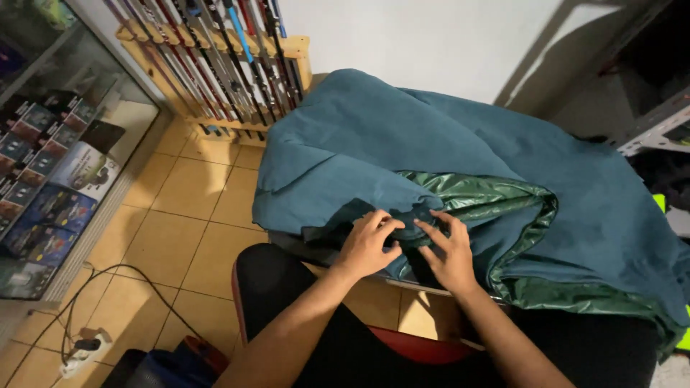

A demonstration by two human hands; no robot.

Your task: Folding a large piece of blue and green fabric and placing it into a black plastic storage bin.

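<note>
— Nearest the lens: what?

— Black-trousered knees (287,287), seated, with a red seat edge (424,350) showing between them. Both bare forearms reach forward from there.

— Left hand?

— Left hand (368,244), palm down, fingers curled and pinching a fold at the near edge of a teal sleeping bag (431,136). Closed on the cloth, thumb tucked beneath.

— Right hand?

— Right hand (449,251), just beside the left, almost touching. Fingers spread a little and pressed into the same bunched edge; grip is looser, whether it really clasps the fabric I cannot tell.

— Where does the bag lie?

— Heaped over a surface in front of the knees, hiding nearly all of it; only a pale strip of the surface edge (424,287) shows under the hands. Shiny green lining (474,197) is turned out right of the hands and runs along the lower right hem.

— Surroundings?

— Tan tiled floor (180,215). Wooden rack of fishing rods (223,57) against the wall behind the bag. Glass display case (50,165) with boxed goods at far left. White power strip (83,356) with a black cable on the floor, lower left. Grey metal shelving (658,129) at right.
</note>
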